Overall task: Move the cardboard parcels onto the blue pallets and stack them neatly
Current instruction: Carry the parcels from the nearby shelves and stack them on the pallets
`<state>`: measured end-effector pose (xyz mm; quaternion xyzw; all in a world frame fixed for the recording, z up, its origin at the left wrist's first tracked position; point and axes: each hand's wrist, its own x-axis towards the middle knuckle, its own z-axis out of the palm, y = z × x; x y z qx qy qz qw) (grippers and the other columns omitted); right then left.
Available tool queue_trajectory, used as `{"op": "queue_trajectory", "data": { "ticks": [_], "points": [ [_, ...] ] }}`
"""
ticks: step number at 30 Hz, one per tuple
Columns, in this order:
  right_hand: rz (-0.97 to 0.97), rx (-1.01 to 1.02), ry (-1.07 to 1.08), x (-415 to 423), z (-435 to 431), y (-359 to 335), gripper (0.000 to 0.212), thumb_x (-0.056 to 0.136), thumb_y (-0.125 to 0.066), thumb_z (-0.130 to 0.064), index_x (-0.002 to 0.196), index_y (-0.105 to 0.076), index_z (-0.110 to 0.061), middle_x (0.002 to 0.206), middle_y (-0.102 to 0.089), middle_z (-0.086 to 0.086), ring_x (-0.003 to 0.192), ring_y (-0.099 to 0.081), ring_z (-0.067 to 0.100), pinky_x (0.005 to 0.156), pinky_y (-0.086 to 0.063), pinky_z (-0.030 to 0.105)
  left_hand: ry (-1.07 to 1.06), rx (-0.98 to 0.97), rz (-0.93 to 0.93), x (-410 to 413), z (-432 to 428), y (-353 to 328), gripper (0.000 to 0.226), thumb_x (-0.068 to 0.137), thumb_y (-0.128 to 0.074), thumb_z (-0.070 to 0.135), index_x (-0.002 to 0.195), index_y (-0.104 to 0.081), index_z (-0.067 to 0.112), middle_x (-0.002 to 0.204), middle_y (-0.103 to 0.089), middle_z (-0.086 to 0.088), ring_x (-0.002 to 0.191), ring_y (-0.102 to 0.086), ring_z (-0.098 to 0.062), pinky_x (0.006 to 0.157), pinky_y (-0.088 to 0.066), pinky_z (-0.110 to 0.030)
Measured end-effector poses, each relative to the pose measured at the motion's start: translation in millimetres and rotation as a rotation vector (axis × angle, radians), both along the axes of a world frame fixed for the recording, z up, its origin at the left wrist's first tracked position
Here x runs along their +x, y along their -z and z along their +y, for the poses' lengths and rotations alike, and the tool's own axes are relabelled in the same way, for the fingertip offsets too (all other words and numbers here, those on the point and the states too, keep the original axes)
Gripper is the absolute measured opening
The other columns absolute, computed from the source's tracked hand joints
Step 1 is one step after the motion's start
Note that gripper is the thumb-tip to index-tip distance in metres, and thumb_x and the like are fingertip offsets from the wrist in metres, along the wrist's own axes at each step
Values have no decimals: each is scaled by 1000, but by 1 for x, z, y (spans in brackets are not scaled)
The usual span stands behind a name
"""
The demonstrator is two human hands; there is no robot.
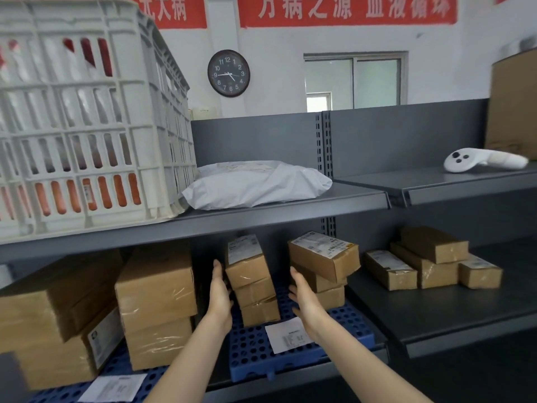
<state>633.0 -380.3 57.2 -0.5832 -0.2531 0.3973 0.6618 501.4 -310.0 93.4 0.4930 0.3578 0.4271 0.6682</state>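
Observation:
A leaning stack of three small cardboard parcels [254, 283] stands on a blue pallet [255, 350] on the lower shelf. My left hand [220, 292] lies flat against the stack's left side, fingers straight. My right hand [305, 301] is open just right of the stack, apart from it, in front of a second stack of parcels [324, 257] on the same pallet. Larger parcels [157, 303] sit on another blue pallet [116, 365] at the left. Several small parcels [430, 257] lie on the bare dark shelf at the right.
A loose white label [287, 334] lies on the pallet in front of the stacks. The upper shelf carries a white plastic crate [87, 117], a white mailer bag [255, 184] and a white controller [482, 161]. The upper shelf's edge [203, 228] overhangs the parcels.

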Motion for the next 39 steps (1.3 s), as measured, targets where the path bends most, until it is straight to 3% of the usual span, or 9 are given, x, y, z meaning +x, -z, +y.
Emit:
{"op": "queue_trajectory", "data": {
  "ticks": [10, 14, 17, 21, 23, 25, 27, 31, 39],
  "points": [
    [-43, -5, -40, -7, 17, -23, 65, 94, -33, -62, 149, -27, -29, 153, -34, 0, 139, -33, 19, 113, -22, 37, 128, 2, 24, 11, -24, -30, 59, 100, -22, 48, 144, -34, 12, 143, -44, -18, 131, -40, -31, 79, -34, -27],
    [-57, -20, -44, -5, 20, -20, 67, 92, -34, -64, 149, -24, -32, 155, -30, 0, 141, -30, 20, 115, -19, 40, 137, -1, 28, 17, -26, -32, 61, 99, -22, 50, 133, -50, 7, 86, -63, -8, 79, -58, -21, 56, -40, -25],
    [-58, -22, -48, -3, 19, -20, 67, 92, -34, -64, 149, -25, -30, 155, -30, 0, 141, -30, 20, 115, -19, 40, 133, 1, 30, 20, -24, -30, 62, 98, -23, 52, 128, -54, 7, 71, -67, -8, 72, -59, -20, 55, -42, -27],
    [-68, -22, -30, 2, 19, -20, 64, 94, -32, -62, 149, -26, -30, 154, -32, 0, 140, -32, 21, 115, -20, 40, 118, 23, 42, 21, -28, -31, 60, 99, -22, 50, 135, -47, 8, 80, -59, -7, 70, -54, -17, 56, -40, -25],
    [-74, -21, -26, 4, 19, -20, 63, 94, -32, -61, 149, -25, -31, 155, -31, 0, 141, -31, 21, 115, -19, 42, 126, 24, 41, 20, -33, -34, 59, 100, -21, 47, 139, -42, 8, 99, -63, -14, 75, -55, -19, 59, -38, -23],
    [-79, -24, -28, 3, 19, -21, 64, 94, -32, -62, 150, -25, -32, 155, -31, 0, 141, -30, 21, 115, -19, 43, 121, 13, 37, 18, -37, -36, 57, 101, -21, 45, 143, -37, 10, 135, -51, -20, 109, -54, -32, 74, -38, -30],
    [-89, -24, -24, 2, 18, -21, 65, 93, -32, -63, 150, -24, -33, 155, -31, -1, 141, -30, 22, 115, -19, 44, 107, 27, 42, 15, -41, -37, 55, 101, -21, 43, 145, -32, 12, 148, -38, -17, 134, -38, -32, 96, -33, -34],
    [-90, -27, -30, 1, 15, -19, 69, 91, -33, -65, 151, -20, -34, 156, -28, -2, 142, -28, 22, 117, -18, 46, 73, 37, 57, 12, -42, -36, 53, 101, -22, 42, 147, -29, 15, 151, -33, -17, 137, -32, -32, 108, -24, -39],
    [-88, -28, -4, -4, -19, -13, 62, 95, -35, -57, 149, -24, -28, 155, -29, 3, 141, -30, 22, 116, -22, 41, 5, -36, 83, 7, -33, 2, 58, 98, -31, 49, 147, -30, 17, 149, -38, -12, 135, -37, -29, 99, -30, -35]
  ]
}}
